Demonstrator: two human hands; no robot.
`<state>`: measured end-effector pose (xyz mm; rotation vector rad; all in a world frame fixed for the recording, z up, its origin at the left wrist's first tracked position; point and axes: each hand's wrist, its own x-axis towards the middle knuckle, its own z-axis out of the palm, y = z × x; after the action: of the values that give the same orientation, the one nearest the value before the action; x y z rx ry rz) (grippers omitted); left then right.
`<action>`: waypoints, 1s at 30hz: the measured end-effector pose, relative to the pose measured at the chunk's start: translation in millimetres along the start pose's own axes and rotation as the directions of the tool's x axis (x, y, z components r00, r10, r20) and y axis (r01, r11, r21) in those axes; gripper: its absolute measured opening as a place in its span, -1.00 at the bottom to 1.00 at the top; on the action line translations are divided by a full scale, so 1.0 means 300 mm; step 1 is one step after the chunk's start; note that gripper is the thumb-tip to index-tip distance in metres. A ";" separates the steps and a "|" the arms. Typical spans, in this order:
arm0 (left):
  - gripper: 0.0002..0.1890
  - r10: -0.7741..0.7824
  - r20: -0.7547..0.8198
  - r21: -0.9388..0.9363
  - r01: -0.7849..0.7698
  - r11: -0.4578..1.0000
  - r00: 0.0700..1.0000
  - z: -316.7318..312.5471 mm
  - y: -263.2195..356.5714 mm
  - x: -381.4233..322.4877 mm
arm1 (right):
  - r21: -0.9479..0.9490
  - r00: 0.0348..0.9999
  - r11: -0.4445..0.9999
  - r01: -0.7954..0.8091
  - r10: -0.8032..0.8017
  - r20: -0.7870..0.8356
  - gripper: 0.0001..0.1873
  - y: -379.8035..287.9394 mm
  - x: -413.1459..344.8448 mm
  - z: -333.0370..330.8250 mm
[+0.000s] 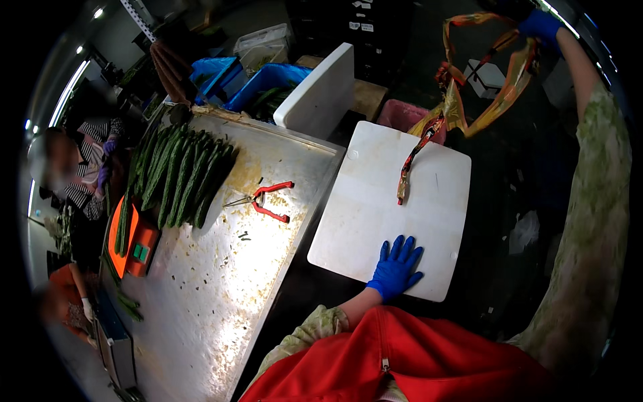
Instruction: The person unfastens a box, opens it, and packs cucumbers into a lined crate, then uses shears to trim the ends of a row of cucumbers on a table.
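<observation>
My left hand (394, 269), in a blue glove, presses flat with spread fingers on the near edge of a white foam box lid (371, 201). Raised at the upper right, my right hand (542, 27), also gloved in blue, grips a long tangle of yellow and red printed plastic tape (502, 118). The tape hangs in loops, and its twisted tail lies on the lid's far half. Part of the right hand is dark against the picture's rim.
Left of the lid is a metal table (201, 301) with piled cucumbers (181, 171), red-handled snips (263, 201) and an orange scale (135, 248). Behind stand an upright white panel (321, 90), a blue-lined crate (266, 90) and a pink bin (397, 115). Two people work across the table.
</observation>
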<state>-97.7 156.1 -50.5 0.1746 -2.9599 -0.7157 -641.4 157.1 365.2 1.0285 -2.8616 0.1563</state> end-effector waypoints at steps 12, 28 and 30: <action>-0.38 -0.017 0.006 -0.168 0.018 0.986 1.000 0.001 -0.094 -0.034 | 0.314 0.851 0.930 -0.190 -0.004 0.526 -0.32 -0.408 -0.351 0.937; -0.41 -0.366 -0.149 0.018 0.373 0.928 0.918 -0.190 -0.380 0.002 | -0.004 0.933 0.985 -0.172 0.165 0.319 -0.62 -0.457 -0.108 1.621; -0.41 -0.378 -0.127 0.012 0.383 0.924 0.917 -0.200 -0.378 0.007 | -0.144 0.972 0.979 -0.145 0.168 0.164 -0.70 -0.388 -0.102 1.618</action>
<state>-82.8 28.7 -49.3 0.7866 -2.8479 -0.6578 -570.8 24.6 -111.8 0.8306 -3.0620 -0.1173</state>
